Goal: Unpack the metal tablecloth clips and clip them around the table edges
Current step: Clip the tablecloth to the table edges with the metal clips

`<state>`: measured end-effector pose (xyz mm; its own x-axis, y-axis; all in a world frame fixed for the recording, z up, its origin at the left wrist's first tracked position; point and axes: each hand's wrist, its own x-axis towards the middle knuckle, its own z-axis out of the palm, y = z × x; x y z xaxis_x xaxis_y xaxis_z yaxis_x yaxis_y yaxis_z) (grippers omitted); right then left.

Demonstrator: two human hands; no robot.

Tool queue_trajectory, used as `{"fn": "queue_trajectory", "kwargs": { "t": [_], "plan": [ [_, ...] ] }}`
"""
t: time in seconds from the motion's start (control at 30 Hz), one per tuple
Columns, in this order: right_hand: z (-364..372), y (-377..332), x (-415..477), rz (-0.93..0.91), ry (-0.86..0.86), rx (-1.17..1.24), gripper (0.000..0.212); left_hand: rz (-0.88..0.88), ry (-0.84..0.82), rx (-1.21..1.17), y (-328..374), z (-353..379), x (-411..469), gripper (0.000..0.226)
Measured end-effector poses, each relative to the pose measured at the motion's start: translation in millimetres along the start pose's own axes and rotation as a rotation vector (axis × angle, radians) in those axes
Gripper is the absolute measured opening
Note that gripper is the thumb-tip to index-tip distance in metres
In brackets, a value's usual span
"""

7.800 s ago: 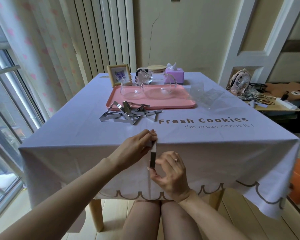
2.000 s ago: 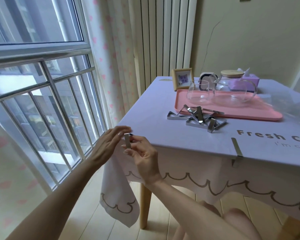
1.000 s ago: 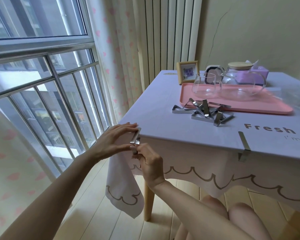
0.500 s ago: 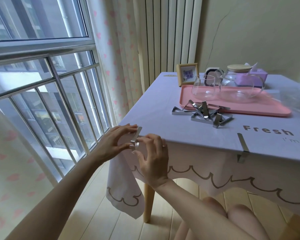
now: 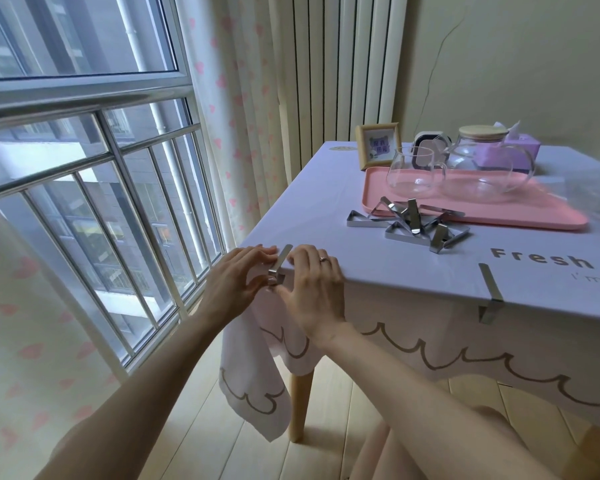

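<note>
1st, the corner clip: bent strip of shiny metal, sits on near-left corner of the lilac tablecloth, top arm flat on the cloth, lower part hangs over the edge. 2nd clip: same kind, clipped on the front edge further right, well apart from 1st. Loose clips: triangle-shaped, in a pile approx. mid-cloth, some lie flat, some stand up.

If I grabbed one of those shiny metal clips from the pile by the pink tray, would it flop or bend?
Probably not: the silver triangular metal clips keep crisp folded shapes, so likely stiff and springy. Thin strip suggests they're light. They lie interlocked, so one may drag neighbours along.
</note>
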<state>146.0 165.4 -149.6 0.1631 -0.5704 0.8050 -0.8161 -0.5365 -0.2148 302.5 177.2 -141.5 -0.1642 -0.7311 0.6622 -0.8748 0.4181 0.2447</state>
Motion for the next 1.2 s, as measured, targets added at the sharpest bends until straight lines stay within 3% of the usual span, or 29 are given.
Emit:
{"fn": "queue_trajectory", "kwargs": {
  "t": [0.33, 0.63, 0.8, 0.97, 1.13, 1.2],
  "plan": [
    [3, 0, 10, 0.023, -0.019, -0.065, 0.05, -0.096, 0.118, 0.069, 11, 11, 3, 0.02],
    [7, 1, 10, 0.015, -0.097, -0.056, 0.049, -0.133, 0.102, 0.087, 14, 13, 2, 0.024],
    [6, 3, 9, -0.047, -0.092, -0.138, 0.033, -0.142, 0.082, 0.051, 14, 15, -2, 0.027],
    [2, 3, 8, -0.069, -0.154, -0.158, 0.029, -0.141, 0.047, 0.06, 12, 13, -2, 0.03],
    [-20, 16, 18, -0.064, -0.343, 0.111, 0.034, -0.156, 0.026, 0.097, 19, 10, 0, 0.031],
    [-34, 30, 24, -0.035, -0.318, 0.172, 0.033, -0.167, -0.013, 0.09, 20, 6, 3, 0.029]
  ]
}}
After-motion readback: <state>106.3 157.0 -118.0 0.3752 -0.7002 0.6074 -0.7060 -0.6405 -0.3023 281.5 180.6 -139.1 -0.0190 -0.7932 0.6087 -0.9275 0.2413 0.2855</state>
